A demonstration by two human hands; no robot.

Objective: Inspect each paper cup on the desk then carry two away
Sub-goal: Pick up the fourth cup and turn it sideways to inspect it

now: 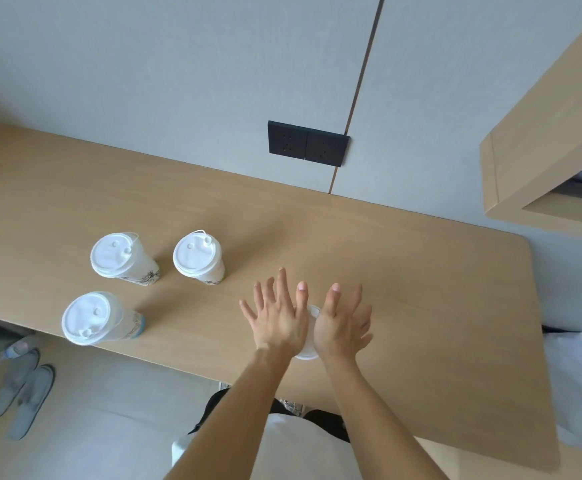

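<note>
Three white-lidded paper cups stand on the left of the wooden desk (pixel 421 306): one at the back left (pixel 116 256), one beside it (pixel 197 256), and one near the front edge (pixel 90 318). A fourth cup (pixel 313 312) sits mid-desk, mostly hidden, with only slivers of its white lid showing between my palms. My left hand (pixel 275 320) and my right hand (pixel 341 323) flank it from above, fingers spread wide and pointing away from me. I cannot tell whether the palms touch its sides.
A black double wall socket (pixel 306 143) sits above the desk's back edge. A wooden cabinet (pixel 542 150) juts out at the upper right. Grey slippers (pixel 22 393) and a water bottle (pixel 8 351) lie on the floor at left. White bedding (pixel 577 375) borders the desk's right end.
</note>
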